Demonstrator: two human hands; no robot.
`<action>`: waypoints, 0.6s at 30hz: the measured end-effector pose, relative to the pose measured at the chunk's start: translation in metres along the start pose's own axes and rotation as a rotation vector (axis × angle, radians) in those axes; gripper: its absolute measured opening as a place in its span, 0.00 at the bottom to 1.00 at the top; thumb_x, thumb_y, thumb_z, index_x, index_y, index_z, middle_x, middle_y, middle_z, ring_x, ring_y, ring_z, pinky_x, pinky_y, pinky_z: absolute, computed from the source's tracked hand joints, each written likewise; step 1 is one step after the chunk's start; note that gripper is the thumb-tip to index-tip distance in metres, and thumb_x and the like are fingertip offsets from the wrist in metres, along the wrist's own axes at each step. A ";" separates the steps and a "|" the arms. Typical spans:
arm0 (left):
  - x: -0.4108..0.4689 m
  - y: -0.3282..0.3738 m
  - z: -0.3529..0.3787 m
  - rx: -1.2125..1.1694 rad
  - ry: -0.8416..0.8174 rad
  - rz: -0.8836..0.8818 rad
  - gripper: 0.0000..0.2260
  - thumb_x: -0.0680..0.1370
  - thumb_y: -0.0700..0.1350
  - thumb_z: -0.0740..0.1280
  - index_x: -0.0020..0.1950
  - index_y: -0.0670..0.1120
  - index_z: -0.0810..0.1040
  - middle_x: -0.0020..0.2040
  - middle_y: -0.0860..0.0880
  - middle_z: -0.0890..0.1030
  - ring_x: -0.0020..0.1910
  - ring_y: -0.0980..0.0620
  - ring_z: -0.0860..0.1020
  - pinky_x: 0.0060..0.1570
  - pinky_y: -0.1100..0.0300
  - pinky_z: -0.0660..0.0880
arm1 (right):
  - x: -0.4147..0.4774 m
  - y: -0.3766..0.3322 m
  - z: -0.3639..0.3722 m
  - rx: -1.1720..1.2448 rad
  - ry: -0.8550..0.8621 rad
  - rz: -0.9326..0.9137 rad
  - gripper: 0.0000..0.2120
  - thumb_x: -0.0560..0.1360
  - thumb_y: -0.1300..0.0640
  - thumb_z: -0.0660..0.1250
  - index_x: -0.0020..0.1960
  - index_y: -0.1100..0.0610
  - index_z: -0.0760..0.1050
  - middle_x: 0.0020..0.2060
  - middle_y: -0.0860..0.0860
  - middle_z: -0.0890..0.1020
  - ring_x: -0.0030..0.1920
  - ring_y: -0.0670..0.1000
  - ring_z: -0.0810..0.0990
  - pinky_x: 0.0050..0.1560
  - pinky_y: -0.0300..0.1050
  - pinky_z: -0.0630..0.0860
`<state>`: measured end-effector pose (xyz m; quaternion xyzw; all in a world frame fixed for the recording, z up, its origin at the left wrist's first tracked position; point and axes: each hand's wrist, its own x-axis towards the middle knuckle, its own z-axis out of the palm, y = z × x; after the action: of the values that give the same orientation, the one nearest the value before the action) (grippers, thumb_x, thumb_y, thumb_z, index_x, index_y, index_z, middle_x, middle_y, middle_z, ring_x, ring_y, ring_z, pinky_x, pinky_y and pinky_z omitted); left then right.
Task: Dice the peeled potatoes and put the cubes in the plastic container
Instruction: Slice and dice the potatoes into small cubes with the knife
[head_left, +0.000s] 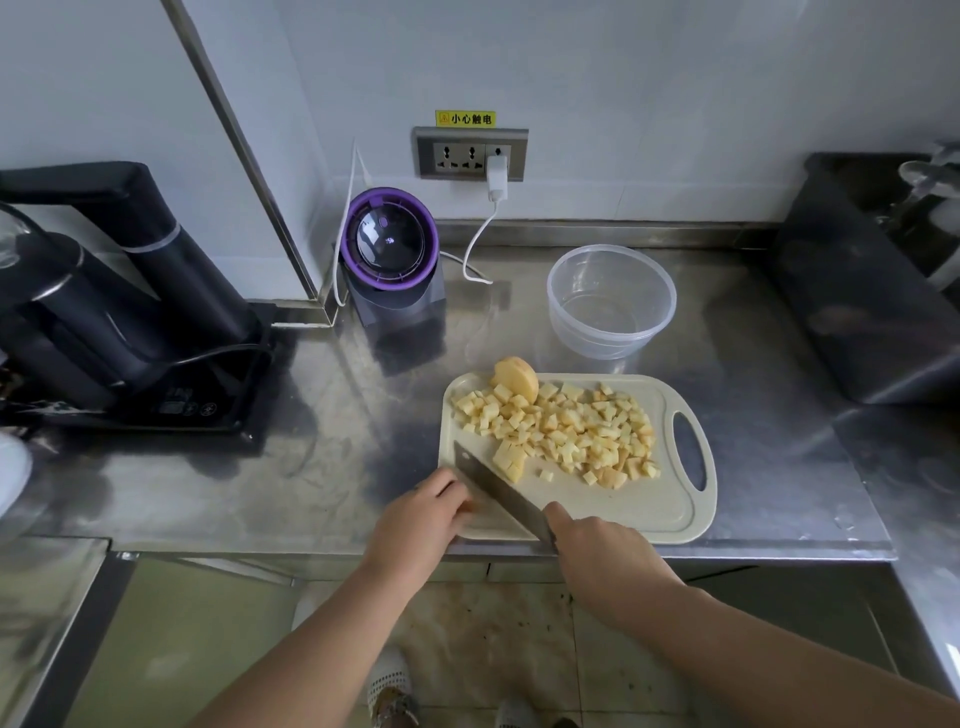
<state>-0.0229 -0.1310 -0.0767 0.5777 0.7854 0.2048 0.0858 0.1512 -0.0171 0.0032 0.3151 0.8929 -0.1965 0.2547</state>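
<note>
A pale cutting board (644, 506) lies at the counter's front edge. Several yellow potato cubes (571, 428) are heaped across its far half, with an uncut potato piece (515, 379) at the far left corner. My right hand (602, 551) grips the handle of a cleaver (498, 491), whose blade angles to the far left over the board. My left hand (421, 519) sits at the board's near left corner, fingers curled by the blade; a small potato bit seems to be under its fingertips. The clear plastic container (561, 291) stands behind the board with nothing in it.
A purple-rimmed appliance (392, 249) stands behind left, with a white charger cable (480, 244) running to the wall socket (470, 154). A black kettle and its base (119, 312) fill the left side. A dark steel box (862, 291) is at the right.
</note>
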 end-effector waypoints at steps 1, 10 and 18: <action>0.000 0.002 -0.001 -0.027 -0.010 -0.028 0.05 0.71 0.41 0.75 0.44 0.47 0.81 0.46 0.54 0.78 0.31 0.57 0.78 0.28 0.65 0.73 | 0.000 0.005 -0.002 0.012 0.011 0.019 0.15 0.81 0.61 0.59 0.64 0.51 0.60 0.38 0.47 0.71 0.35 0.45 0.73 0.33 0.38 0.69; 0.035 0.033 0.010 -0.097 -0.079 -0.236 0.08 0.79 0.46 0.65 0.57 0.47 0.76 0.56 0.53 0.76 0.50 0.54 0.78 0.50 0.59 0.76 | -0.008 0.042 -0.017 -0.049 0.057 -0.015 0.11 0.83 0.56 0.54 0.65 0.50 0.61 0.50 0.52 0.79 0.45 0.52 0.80 0.49 0.48 0.80; 0.054 0.067 0.023 -0.103 -0.080 -0.188 0.09 0.80 0.49 0.64 0.57 0.47 0.77 0.57 0.54 0.76 0.51 0.55 0.77 0.50 0.64 0.75 | -0.015 0.081 -0.030 -0.070 0.264 0.007 0.16 0.84 0.54 0.52 0.71 0.48 0.60 0.56 0.50 0.79 0.33 0.44 0.74 0.30 0.32 0.68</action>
<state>0.0267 -0.0581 -0.0642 0.5040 0.8206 0.2126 0.1654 0.2044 0.0499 0.0203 0.3321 0.9239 -0.1212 0.1467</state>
